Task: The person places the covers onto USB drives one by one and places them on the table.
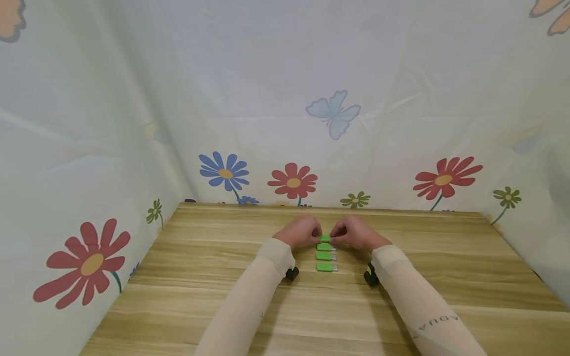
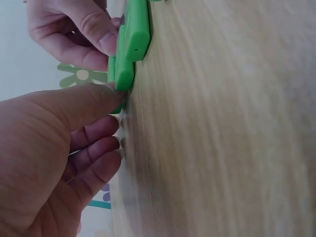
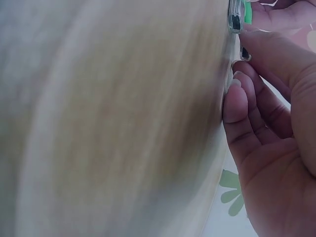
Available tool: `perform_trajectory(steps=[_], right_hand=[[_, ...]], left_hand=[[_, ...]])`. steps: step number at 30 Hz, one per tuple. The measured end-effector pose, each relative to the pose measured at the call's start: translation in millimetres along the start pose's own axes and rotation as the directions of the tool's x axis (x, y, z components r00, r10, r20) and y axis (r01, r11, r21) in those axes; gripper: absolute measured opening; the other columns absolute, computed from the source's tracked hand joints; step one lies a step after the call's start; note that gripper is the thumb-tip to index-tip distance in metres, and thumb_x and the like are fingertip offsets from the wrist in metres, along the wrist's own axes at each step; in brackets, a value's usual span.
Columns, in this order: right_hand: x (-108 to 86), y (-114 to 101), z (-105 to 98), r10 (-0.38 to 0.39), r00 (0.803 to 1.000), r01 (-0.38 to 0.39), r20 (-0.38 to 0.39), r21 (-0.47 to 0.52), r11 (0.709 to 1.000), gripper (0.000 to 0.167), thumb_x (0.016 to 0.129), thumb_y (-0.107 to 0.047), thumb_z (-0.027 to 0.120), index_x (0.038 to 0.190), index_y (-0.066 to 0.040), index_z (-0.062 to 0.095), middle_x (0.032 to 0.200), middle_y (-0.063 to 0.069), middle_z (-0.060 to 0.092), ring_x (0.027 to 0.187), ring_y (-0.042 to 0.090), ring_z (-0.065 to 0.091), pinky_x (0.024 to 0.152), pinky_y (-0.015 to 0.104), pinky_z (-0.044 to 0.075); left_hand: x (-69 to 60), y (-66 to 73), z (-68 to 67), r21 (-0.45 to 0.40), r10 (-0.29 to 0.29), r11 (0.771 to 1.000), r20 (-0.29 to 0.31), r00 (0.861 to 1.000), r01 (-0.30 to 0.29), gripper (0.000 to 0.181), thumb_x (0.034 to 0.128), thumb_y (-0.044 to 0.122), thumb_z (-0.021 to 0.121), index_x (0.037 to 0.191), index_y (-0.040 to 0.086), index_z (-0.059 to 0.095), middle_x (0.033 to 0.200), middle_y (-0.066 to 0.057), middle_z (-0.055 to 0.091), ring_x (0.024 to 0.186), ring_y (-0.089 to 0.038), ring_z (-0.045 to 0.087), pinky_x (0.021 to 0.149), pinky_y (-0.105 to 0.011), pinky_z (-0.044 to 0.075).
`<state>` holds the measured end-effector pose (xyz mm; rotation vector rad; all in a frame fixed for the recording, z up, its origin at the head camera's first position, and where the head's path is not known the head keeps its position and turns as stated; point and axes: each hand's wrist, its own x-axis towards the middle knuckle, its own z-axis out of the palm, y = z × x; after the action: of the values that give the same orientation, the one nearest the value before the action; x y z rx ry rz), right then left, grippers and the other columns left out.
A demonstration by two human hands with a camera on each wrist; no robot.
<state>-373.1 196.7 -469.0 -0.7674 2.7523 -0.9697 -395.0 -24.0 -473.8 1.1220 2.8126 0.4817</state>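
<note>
Several green USB flash drives lie flat in a column on the table, their metal plugs pointing right in the head view. The nearest flash drive (image 1: 326, 267) lies apart from both hands. At the far end of the column, my left hand (image 1: 304, 231) pinches the left end of the farthest flash drive (image 1: 325, 239). My right hand (image 1: 355, 232) holds the same drive's right end between thumb and fingers. In the left wrist view, a closer green drive (image 2: 138, 30) partly covers the others. A metal plug (image 3: 236, 19) shows beside my thumb in the right wrist view.
The wood-grain table (image 1: 213, 277) ends at a white cloth backdrop (image 1: 249, 89) printed with flowers and butterflies, which also runs along both sides. Dark wrist devices (image 1: 292, 273) sit under the light sleeves (image 1: 242, 309).
</note>
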Motion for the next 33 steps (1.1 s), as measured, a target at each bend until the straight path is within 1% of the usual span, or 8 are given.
perform_trajectory(steps=[7, 11, 16, 20, 23, 28, 33], right_hand=[[0.9, 1.7, -1.3, 0.006, 1.0, -0.006, 0.011, -0.008, 1.0, 0.01, 0.085, -0.016, 0.083, 0.092, -0.01, 0.081, 0.089, 0.0, 0.078, 0.081, 0.009, 0.067, 0.074, 0.029, 0.056], [1.9, 3.2, -1.3, 0.027, 1.0, -0.027, 0.016, 0.002, 1.0, 0.011, 0.085, -0.016, 0.083, 0.094, -0.01, 0.081, 0.091, 0.001, 0.078, 0.082, 0.009, 0.067, 0.075, 0.029, 0.056], [0.9, 2.4, -1.7, 0.052, 0.998, -0.052, 0.023, 0.038, 0.998, 0.013, 0.086, -0.016, 0.083, 0.096, -0.009, 0.08, 0.094, 0.002, 0.078, 0.085, 0.01, 0.068, 0.077, 0.03, 0.057], [-0.2, 0.4, -2.3, 0.07, 0.997, -0.071, 0.032, 0.042, 0.997, 0.014, 0.086, -0.017, 0.083, 0.098, -0.009, 0.081, 0.095, 0.002, 0.078, 0.086, 0.01, 0.068, 0.077, 0.03, 0.057], [0.0, -0.8, -2.6, 0.084, 0.996, -0.085, 0.037, 0.046, 0.995, 0.015, 0.086, -0.017, 0.083, 0.098, -0.009, 0.08, 0.096, 0.003, 0.078, 0.087, 0.01, 0.068, 0.076, 0.03, 0.056], [0.3, -0.5, -2.7, 0.094, 0.995, -0.095, 0.037, 0.051, 0.994, 0.015, 0.087, -0.016, 0.082, 0.099, -0.008, 0.08, 0.097, 0.004, 0.078, 0.087, 0.011, 0.068, 0.076, 0.03, 0.056], [-0.9, -0.5, -3.0, 0.097, 0.995, -0.098, 0.036, 0.046, 0.994, 0.014, 0.087, -0.016, 0.081, 0.1, -0.009, 0.08, 0.097, 0.004, 0.078, 0.088, 0.011, 0.068, 0.077, 0.031, 0.056]], left_hand=[[1.6, 0.3, 1.5, 0.01, -0.012, 1.0, 0.001, 1.0, 0.012, 0.005, 0.0922, 0.021, 0.077, 0.092, 0.016, 0.08, 0.08, 0.01, 0.068, 0.074, -0.007, 0.058, 0.07, -0.02, 0.048], [1.1, 1.3, 1.3, 0.009, -0.021, 1.0, -0.001, 1.0, 0.021, 0.006, 0.0921, 0.021, 0.077, 0.092, 0.016, 0.079, 0.081, 0.009, 0.069, 0.074, -0.007, 0.058, 0.071, -0.021, 0.049], [-1.2, 3.9, 0.0, 0.007, -0.034, 0.999, -0.005, 0.999, 0.034, 0.006, 0.0917, 0.022, 0.078, 0.091, 0.016, 0.08, 0.082, 0.009, 0.069, 0.074, -0.006, 0.059, 0.072, -0.02, 0.049], [-2.8, 4.9, -0.2, 0.017, -0.041, 0.999, -0.002, 0.999, 0.041, 0.006, 0.0917, 0.022, 0.078, 0.089, 0.016, 0.079, 0.082, 0.009, 0.07, 0.074, -0.005, 0.059, 0.071, -0.02, 0.049], [-3.4, 4.6, -0.2, 0.023, -0.045, 0.999, -0.003, 0.999, 0.045, 0.006, 0.092, 0.022, 0.078, 0.09, 0.016, 0.079, 0.083, 0.009, 0.07, 0.075, -0.005, 0.059, 0.072, -0.02, 0.049], [-4.9, 5.6, -2.2, 0.007, -0.06, 0.998, -0.002, 0.998, 0.06, 0.007, 0.0924, 0.022, 0.077, 0.093, 0.016, 0.08, 0.084, 0.009, 0.07, 0.076, -0.007, 0.059, 0.072, -0.02, 0.05], [-4.8, 4.1, -1.0, -0.007, -0.058, 0.998, -0.003, 0.998, 0.058, 0.008, 0.0926, 0.023, 0.077, 0.094, 0.016, 0.08, 0.086, 0.009, 0.07, 0.077, -0.006, 0.06, 0.073, -0.021, 0.05]])
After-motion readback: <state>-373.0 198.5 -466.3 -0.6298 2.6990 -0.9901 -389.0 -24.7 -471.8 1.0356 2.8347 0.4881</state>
